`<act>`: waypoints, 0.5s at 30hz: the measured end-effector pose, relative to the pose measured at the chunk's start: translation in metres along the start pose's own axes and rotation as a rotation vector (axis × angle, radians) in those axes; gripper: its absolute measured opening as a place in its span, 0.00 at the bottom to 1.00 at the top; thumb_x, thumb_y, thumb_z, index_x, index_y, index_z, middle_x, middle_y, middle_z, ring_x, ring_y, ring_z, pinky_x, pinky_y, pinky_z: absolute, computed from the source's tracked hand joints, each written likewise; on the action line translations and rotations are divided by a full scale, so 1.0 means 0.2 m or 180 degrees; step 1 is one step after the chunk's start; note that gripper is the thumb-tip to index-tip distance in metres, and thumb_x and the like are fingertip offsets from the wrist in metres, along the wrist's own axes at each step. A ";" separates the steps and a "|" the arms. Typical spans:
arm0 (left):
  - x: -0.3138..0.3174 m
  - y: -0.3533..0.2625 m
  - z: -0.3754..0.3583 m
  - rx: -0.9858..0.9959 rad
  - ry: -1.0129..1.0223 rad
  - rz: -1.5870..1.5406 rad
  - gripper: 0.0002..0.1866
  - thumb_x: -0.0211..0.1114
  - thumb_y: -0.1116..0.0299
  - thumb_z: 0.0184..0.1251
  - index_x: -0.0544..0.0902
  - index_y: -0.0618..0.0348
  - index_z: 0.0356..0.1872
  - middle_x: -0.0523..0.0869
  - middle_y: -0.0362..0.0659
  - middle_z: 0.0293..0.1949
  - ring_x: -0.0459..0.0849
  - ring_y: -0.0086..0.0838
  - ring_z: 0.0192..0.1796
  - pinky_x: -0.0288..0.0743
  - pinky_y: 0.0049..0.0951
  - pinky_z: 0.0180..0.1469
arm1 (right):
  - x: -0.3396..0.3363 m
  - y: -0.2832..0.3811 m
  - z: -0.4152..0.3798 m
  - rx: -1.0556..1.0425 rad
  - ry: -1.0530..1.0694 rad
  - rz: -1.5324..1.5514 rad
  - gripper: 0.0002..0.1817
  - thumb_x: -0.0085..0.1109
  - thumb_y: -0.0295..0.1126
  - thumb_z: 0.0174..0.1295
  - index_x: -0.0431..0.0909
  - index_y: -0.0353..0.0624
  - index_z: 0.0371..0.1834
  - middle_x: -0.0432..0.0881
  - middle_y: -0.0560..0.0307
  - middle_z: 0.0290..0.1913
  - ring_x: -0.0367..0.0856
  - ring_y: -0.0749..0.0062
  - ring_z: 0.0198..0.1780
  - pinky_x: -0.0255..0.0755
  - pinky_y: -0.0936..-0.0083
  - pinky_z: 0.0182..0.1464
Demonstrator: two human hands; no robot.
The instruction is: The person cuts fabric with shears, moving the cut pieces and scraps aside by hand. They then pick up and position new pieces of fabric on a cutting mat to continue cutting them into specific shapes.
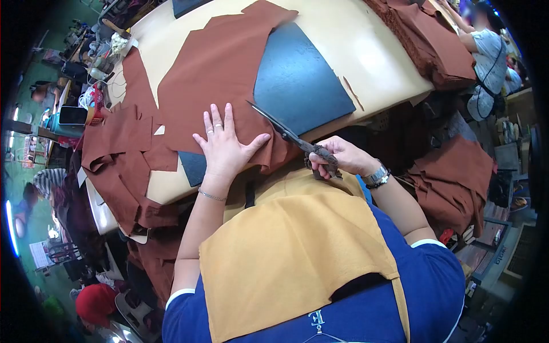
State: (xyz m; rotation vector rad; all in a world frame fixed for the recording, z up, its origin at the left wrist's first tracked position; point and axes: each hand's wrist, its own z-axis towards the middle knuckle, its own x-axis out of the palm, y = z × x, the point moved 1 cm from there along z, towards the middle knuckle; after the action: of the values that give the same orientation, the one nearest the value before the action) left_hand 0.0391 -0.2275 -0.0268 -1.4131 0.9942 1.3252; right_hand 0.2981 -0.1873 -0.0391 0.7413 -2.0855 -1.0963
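My left hand (220, 146) lies flat with fingers spread on a large reddish-brown leather piece (206, 68) spread over the table. In my right hand (343, 157) is a pair of scissors (286, 134) with dark wrapping around the handles. Their blades point up and left, overlapping the leather's right edge just beside my left thumb. Under that edge lies a dark blue-black board (303, 77), its right part uncovered. A yellow apron (291, 251) covers my front, below the table edge.
Brown scraps (123, 131) overlap at the table's left side. A leather stack (429, 40) sits at the back right, and another pile (452, 183) lies to my right. Beyond the table's right end is a person (486, 51). A phone-like device (72, 115) is at far left.
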 end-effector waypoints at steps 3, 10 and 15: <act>-0.04 -0.01 0.01 -0.0018 0.0202 -0.0124 0.51 0.57 0.30 0.55 0.54 0.50 0.73 0.49 0.56 0.74 0.46 0.49 0.76 0.42 0.71 0.66 | 0.00 0.00 -0.02 0.0056 -0.0012 0.0035 0.15 0.61 0.42 0.64 0.77 0.43 0.25 0.79 0.62 0.19 0.77 0.83 0.20 0.70 0.86 0.23; -0.08 0.26 0.36 0.1346 0.0008 0.0027 0.47 0.59 0.31 0.53 0.60 0.42 0.72 0.51 0.50 0.75 0.46 0.48 0.76 0.41 0.63 0.71 | -0.01 0.00 0.00 0.0079 0.0016 0.0010 0.18 0.60 0.45 0.64 0.78 0.41 0.26 0.79 0.61 0.20 0.78 0.80 0.22 0.72 0.84 0.25; -0.03 0.29 0.38 0.1403 0.0135 0.0004 0.49 0.58 0.28 0.51 0.58 0.40 0.73 0.51 0.49 0.75 0.46 0.47 0.76 0.41 0.63 0.71 | 0.03 0.07 0.02 0.0072 -0.0006 -0.0031 0.18 0.59 0.44 0.65 0.76 0.43 0.24 0.78 0.62 0.20 0.76 0.82 0.21 0.69 0.84 0.24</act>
State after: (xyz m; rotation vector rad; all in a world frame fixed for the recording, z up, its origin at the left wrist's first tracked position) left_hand -0.0360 -0.1683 -0.0262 -1.1053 1.2272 0.9998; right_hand 0.2885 -0.1827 -0.0280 0.7623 -2.1012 -1.0805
